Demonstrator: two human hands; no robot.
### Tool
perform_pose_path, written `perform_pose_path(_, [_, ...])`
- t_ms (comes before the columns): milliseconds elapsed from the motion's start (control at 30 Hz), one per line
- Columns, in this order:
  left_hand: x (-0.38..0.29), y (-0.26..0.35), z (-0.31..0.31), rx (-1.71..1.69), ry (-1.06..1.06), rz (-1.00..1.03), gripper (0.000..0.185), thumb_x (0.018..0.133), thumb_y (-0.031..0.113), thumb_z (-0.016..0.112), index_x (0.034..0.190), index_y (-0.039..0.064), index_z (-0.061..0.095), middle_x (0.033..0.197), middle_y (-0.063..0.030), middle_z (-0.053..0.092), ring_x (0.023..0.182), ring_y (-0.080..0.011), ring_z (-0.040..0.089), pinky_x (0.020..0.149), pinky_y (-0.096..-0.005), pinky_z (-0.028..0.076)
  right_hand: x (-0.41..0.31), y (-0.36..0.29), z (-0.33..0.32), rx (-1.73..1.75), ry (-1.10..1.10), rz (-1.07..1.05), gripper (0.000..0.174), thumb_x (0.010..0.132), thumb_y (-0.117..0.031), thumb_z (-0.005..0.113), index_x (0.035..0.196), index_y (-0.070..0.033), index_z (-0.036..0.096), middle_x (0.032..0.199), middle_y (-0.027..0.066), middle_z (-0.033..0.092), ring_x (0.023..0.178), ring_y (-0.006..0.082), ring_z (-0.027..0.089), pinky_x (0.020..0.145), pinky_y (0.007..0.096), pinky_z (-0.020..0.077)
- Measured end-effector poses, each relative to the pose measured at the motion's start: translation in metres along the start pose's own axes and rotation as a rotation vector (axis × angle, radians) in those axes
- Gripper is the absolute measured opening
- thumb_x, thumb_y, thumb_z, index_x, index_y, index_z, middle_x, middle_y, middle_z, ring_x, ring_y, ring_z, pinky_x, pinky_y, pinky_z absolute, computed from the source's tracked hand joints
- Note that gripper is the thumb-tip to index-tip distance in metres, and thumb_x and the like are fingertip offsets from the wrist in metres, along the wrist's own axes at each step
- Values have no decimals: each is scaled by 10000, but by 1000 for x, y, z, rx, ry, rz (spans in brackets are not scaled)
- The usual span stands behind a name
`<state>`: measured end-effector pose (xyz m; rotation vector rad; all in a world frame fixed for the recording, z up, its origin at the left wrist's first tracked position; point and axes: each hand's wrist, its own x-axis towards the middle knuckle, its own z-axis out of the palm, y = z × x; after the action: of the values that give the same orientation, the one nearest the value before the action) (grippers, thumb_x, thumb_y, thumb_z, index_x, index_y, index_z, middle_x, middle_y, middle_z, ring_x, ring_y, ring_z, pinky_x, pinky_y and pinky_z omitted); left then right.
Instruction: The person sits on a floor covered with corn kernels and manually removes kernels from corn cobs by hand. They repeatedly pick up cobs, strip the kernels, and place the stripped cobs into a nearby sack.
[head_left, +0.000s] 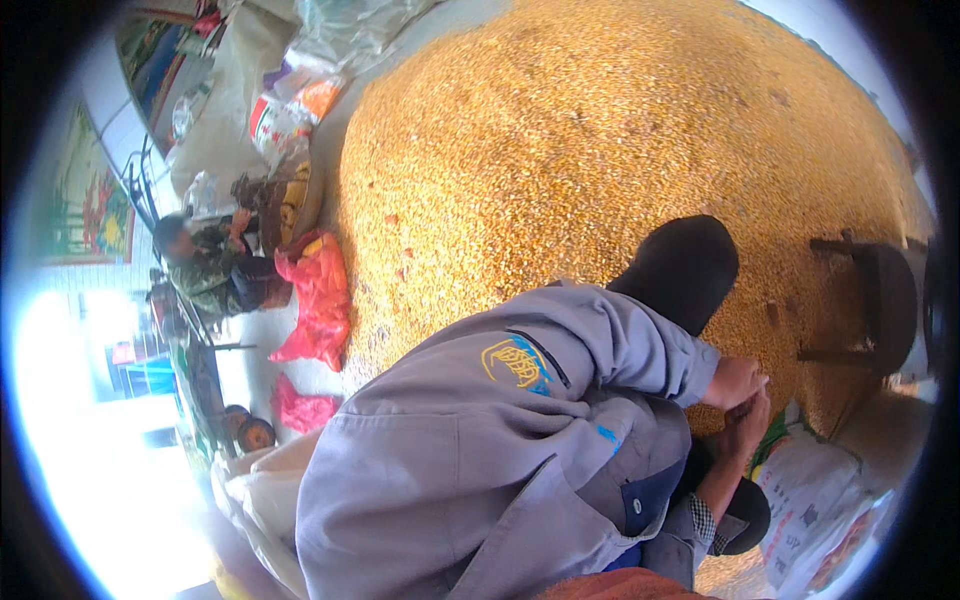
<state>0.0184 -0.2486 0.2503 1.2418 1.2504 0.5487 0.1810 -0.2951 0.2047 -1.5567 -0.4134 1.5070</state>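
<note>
My left hand (733, 382), at the end of a grey jacket sleeve (555, 352), is bent in with its fingers curled. My right hand (752, 427) meets it just below, fingertips against the left hand. Something small and dark may sit between them, but the fingers hide it. Both hands are over a broad heap of loose yellow maize kernels (540, 157), between my dark-clad knees (682, 262). A white sack (806, 499) bearing writing lies beyond my right hand, with a green edge near its top.
A dark stool (889, 309) stands in the kernels ahead. At left, a person in camouflage (210, 262) sits beside maize cobs (295, 199) and a red plastic bag (319, 296). Another red bag (300, 405), wheels (255, 433) and plastic sheeting (232, 97) lie around the heap.
</note>
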Motion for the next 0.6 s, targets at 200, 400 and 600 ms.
perform_pose_path(200, [-1,1,3,70,-71,58,458,1000,411,543,1026,-39,624,942,-272,691,921,-413,692,790,-508,531,-2,-6,4,45,-127,79,321,1056,-405,483,1118,-112,599,982,32,641,816,135,617,652,263,477])
perform_pose_path(400, [25,-27,26,69,-27,95,375,1018,326,447,957,23,660,880,-261,693,834,-443,684,739,-535,537,22,7,-23,-355,-24,33,497,1065,-494,434,1313,-86,572,1200,113,664,1055,219,638,820,314,511])
perform_pose_path(600, [17,-18,16,203,-84,266,411,1023,328,414,910,27,670,827,-251,687,755,-420,683,680,-522,534,6,6,-17,-363,-149,36,417,1033,-478,515,1275,-146,580,1114,55,642,974,142,623,746,334,493])
